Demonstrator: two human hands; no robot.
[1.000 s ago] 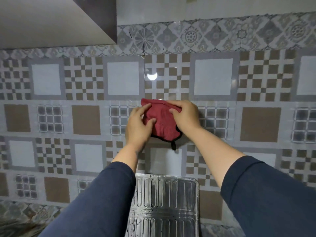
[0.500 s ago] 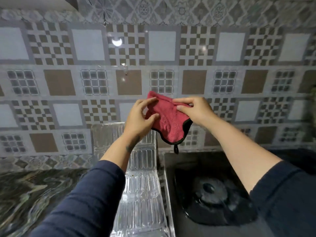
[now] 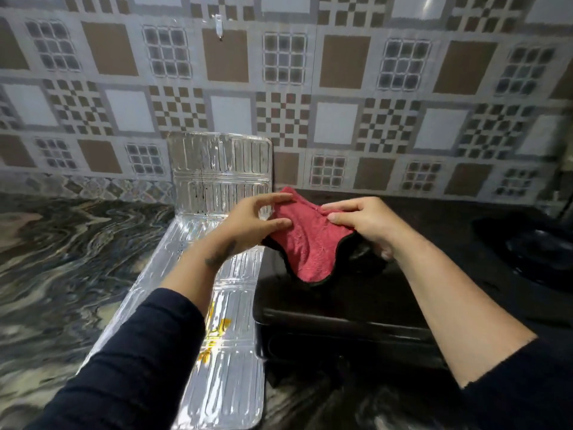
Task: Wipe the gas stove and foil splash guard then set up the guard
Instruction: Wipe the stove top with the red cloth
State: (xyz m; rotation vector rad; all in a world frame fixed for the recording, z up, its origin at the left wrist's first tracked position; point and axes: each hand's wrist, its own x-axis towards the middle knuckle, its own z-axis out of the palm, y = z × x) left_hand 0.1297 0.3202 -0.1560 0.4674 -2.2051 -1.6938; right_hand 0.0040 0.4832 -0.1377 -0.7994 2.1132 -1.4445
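Note:
A red cloth with a black hem [image 3: 305,243] hangs between both hands above the left part of the black gas stove [image 3: 356,311]. My left hand [image 3: 252,225] pinches its left edge, and my right hand [image 3: 362,225] grips its right edge. The ribbed foil splash guard [image 3: 223,336] lies flat on the counter left of the stove, with its far panel [image 3: 217,172] folded up against the tiled wall. Dark specks and a yellow stain mark the foil. The cloth and my right hand hide part of the stove top.
A dark marbled counter [image 3: 68,259] spreads to the left of the foil. The patterned tile wall [image 3: 341,88] rises behind, with a small hook [image 3: 219,24] on it. A black burner [image 3: 533,246] sits at the right of the stove.
My view tilted down from the wall to the stove and counter. Both hands came down with the cloth, from in front of the tiles to just above the stove.

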